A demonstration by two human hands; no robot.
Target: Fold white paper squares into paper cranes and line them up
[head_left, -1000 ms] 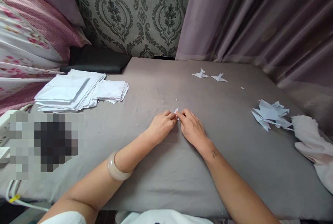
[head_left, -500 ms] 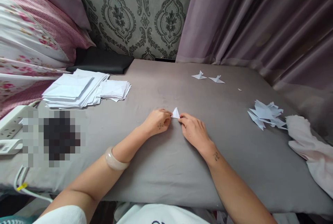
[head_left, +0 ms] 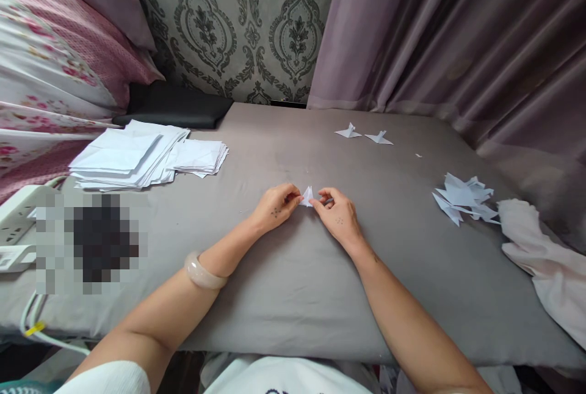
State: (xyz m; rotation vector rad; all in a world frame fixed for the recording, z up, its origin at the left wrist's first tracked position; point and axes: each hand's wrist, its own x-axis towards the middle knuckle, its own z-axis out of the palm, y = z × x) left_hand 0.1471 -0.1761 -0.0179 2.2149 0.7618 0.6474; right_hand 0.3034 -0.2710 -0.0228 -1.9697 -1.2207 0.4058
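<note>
A small folded white paper [head_left: 308,196], pointed at the top, stands between my two hands over the middle of the grey cloth. My left hand [head_left: 277,206] pinches its left edge between thumb and fingertips. On the other side my right hand [head_left: 337,215] grips the right edge, its thumb in front and its fingers curled behind. The fingers cover the lower corners of the paper. A pale bangle [head_left: 204,272] sits on my left forearm.
Stacked white paper sheets [head_left: 114,153] and smaller squares [head_left: 199,157] lie at left, near a black case [head_left: 176,105] and a power strip [head_left: 21,214]. Two paper birds [head_left: 348,131] stand at the back; a pile of folded paper pieces [head_left: 464,195] and a pale cloth [head_left: 540,253] are at right.
My right hand has turned, and its fingers now curl behind the paper. The folded paper has spread into more than one point. The view has shifted slightly.
</note>
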